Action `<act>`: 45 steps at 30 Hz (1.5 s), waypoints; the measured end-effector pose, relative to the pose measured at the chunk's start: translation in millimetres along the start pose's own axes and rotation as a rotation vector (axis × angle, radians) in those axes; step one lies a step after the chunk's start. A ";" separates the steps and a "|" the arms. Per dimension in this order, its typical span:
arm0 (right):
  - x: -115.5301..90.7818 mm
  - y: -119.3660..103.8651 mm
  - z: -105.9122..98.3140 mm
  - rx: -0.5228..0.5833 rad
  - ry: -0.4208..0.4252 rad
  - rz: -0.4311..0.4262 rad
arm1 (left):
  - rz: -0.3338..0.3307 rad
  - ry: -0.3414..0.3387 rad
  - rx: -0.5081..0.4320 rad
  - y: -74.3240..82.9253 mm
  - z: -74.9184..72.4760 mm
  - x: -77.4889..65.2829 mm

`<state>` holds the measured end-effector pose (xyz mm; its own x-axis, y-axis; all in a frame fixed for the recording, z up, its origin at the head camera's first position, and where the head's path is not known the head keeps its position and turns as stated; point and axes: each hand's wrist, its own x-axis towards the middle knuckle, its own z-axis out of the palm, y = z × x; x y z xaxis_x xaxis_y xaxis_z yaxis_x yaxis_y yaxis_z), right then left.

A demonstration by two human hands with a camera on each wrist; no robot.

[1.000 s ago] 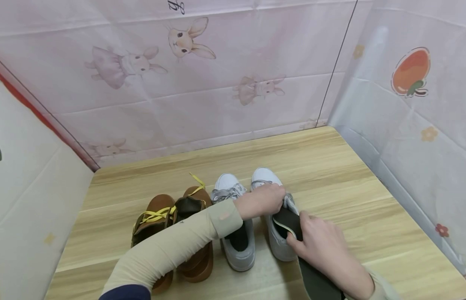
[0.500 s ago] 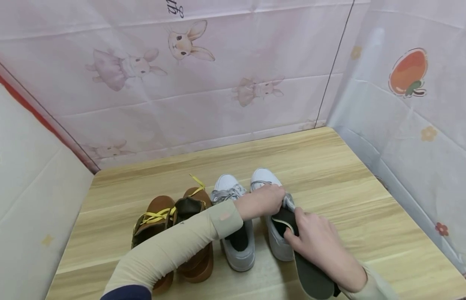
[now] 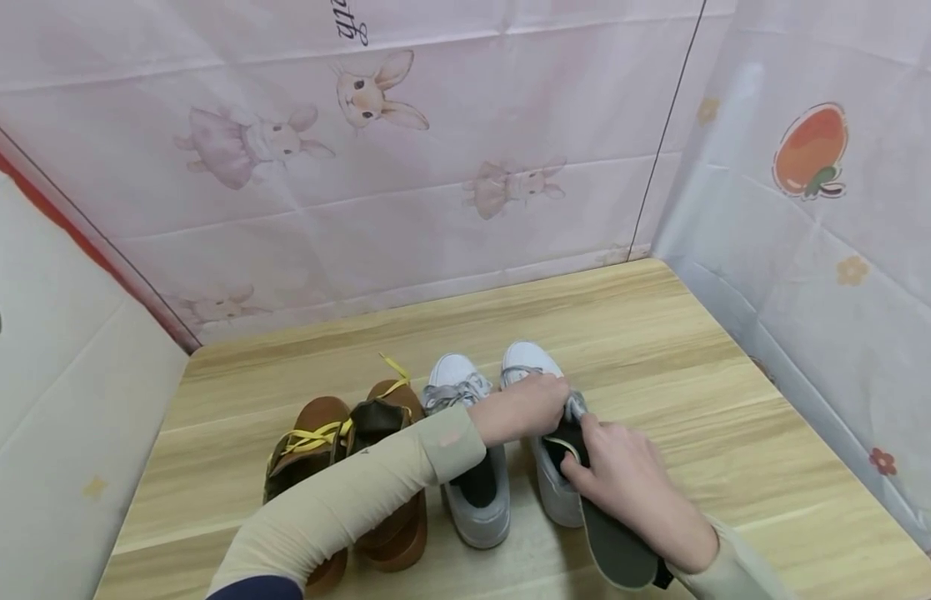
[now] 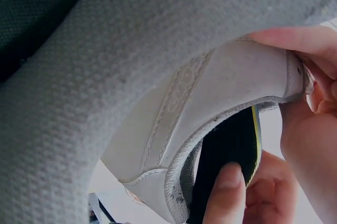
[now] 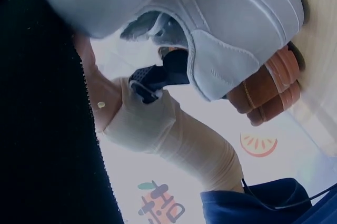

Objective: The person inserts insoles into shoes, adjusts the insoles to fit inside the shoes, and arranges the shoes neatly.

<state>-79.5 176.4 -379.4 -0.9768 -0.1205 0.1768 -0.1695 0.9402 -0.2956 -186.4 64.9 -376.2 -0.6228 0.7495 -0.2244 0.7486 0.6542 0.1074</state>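
On the right of the head view stands a white-grey sneaker (image 3: 558,496). My left hand (image 3: 527,407) grips it at the tongue and laces. In the left wrist view, that hand's fingers (image 4: 295,40) curl at the top edge of the shoe's opening. My right hand (image 3: 628,473) holds a dark insole (image 3: 621,546), thumb on one face and fingers on the other. One end of the insole is inside the sneaker's opening; the rest slopes out past the heel. The insole's pale yellow edge shows in the left wrist view, and its tip is hidden within the shoe.
A matching sneaker (image 3: 480,527) stands just left, a dark lining inside. Farther left are two brown shoes (image 3: 322,410) with yellow laces, partly covered by my left sleeve (image 3: 337,492). All stand on a wooden table (image 3: 645,317) enclosed by printed cloth (image 3: 405,225).
My right hand and the insole have shifted left, closer to the sneaker, and the insole's outer end has risen slightly in view. My left hand keeps its grip on the shoe.
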 end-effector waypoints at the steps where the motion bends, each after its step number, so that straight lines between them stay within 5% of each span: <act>1: 1.4 0.5 1.7 0.008 -0.010 0.006 | -0.001 0.000 -0.007 -0.2 0.4 -0.1; 14: 12.8 7.9 19.6 0.018 -0.074 0.043 | 0.020 0.033 -0.026 -2.3 2.6 -2.5; 19: 5.4 3.0 10.8 -0.030 -0.116 0.067 | 0.025 0.042 -0.010 -3.0 3.3 -2.2; 32: -32.2 -10.9 -25.8 -0.199 -0.123 -0.083 | 0.006 0.037 -0.025 -4.2 3.5 -2.2; 45: -30.6 -11.2 -26.3 -0.128 -0.078 -0.102 | -0.007 0.039 -0.025 -3.6 4.5 -1.9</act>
<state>-44.3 177.9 -356.9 -0.9635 -0.2368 0.1249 -0.2549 0.9541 -0.1574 -186.9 60.7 -380.5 -0.6365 0.7480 -0.1877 0.7388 0.6613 0.1299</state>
